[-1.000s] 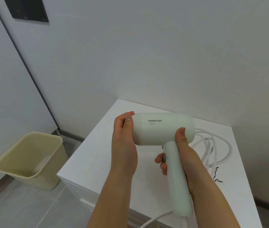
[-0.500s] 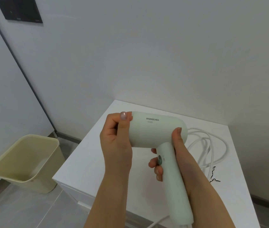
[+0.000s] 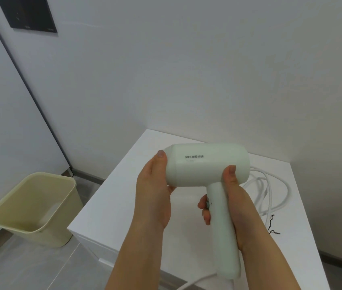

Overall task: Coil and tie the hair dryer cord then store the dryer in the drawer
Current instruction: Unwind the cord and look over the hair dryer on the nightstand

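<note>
White cabinet top [image 3: 113, 206], hair dryer [image 3: 205, 166] above it, left hand [image 3: 155, 193] cupping its nozzle, right hand [image 3: 237, 204] clamped round its handle

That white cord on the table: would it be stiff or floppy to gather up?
Probably floppy: the cord lies in loose, uneven loops on the table. It may spring back open once coiled, so the black twist tie beside it looks needed.
</note>
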